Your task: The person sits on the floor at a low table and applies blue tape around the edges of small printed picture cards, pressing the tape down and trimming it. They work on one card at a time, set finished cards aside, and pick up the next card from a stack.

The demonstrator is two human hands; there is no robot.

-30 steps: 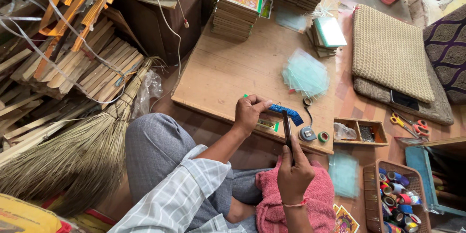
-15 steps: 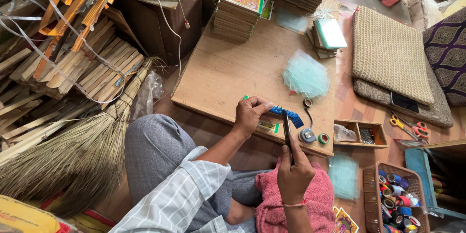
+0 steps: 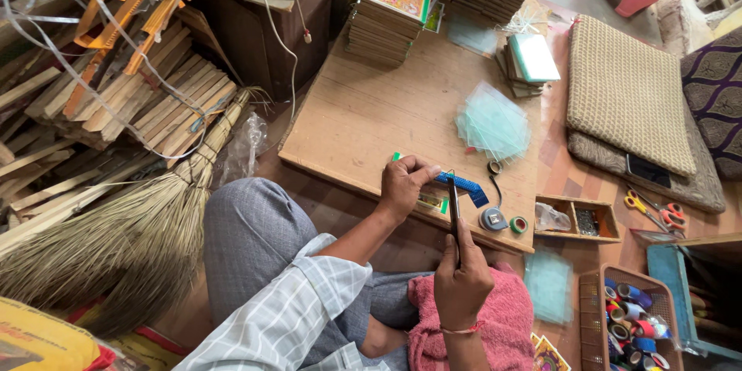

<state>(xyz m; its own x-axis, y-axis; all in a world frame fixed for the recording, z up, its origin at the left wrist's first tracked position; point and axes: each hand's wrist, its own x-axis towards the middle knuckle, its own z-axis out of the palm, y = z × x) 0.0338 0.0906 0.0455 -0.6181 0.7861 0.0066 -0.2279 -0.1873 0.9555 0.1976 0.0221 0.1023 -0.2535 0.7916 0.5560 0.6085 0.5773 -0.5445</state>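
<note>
My left hand [image 3: 403,185] presses down on a small green-edged picture frame [image 3: 430,199] at the near edge of a low wooden board [image 3: 371,116] and pinches one end of a blue glitter tape strip [image 3: 464,184]. In my right hand [image 3: 461,278] a thin dark blade-like tool [image 3: 454,209] stands upright, its tip close to the tape. A tape dispenser [image 3: 493,218] and a small green tape roll [image 3: 519,224] lie just right of the frame. A pile of clear glass sheets [image 3: 493,125] rests further back on the board.
Stacks of framed pictures [image 3: 390,15] stand at the board's far edge. A broom [image 3: 116,239] and wooden slats [image 3: 116,100] lie to the left. A basket of tape rolls [image 3: 630,321], a small wooden tray [image 3: 576,218], scissors [image 3: 653,207] and woven mats [image 3: 626,93] are on the right. A pink cloth [image 3: 502,325] covers my lap.
The right hand has risen slightly toward the tape with the tool. The left hand stays on the frame and tape.
</note>
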